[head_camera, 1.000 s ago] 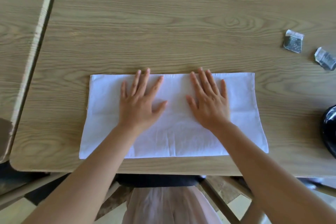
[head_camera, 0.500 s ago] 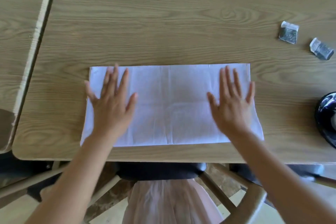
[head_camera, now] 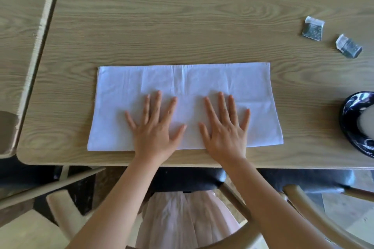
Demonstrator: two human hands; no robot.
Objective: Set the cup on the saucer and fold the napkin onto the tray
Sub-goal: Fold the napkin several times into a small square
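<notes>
A white napkin (head_camera: 186, 85) lies flat as a wide rectangle near the front edge of the wooden table (head_camera: 182, 16). My left hand (head_camera: 155, 129) presses flat on its near middle-left part, fingers spread. My right hand (head_camera: 224, 127) presses flat beside it on the near middle-right part, fingers spread too. Neither hand holds anything. At the right edge of the view a dark glossy saucer (head_camera: 352, 127) is partly cut off, with a pale cup (head_camera: 366, 121) standing on it. No tray is in view.
Two small tea bag packets (head_camera: 312, 28) (head_camera: 348, 46) lie at the far right of the table. A second table (head_camera: 18, 26) adjoins on the left. Wooden chair arms (head_camera: 315, 208) and a dark seat show below the table's front edge.
Both hands slid outward to the napkin's two ends, then came back to its middle, lower down near the front edge. The napkin stays flat in the same place.
</notes>
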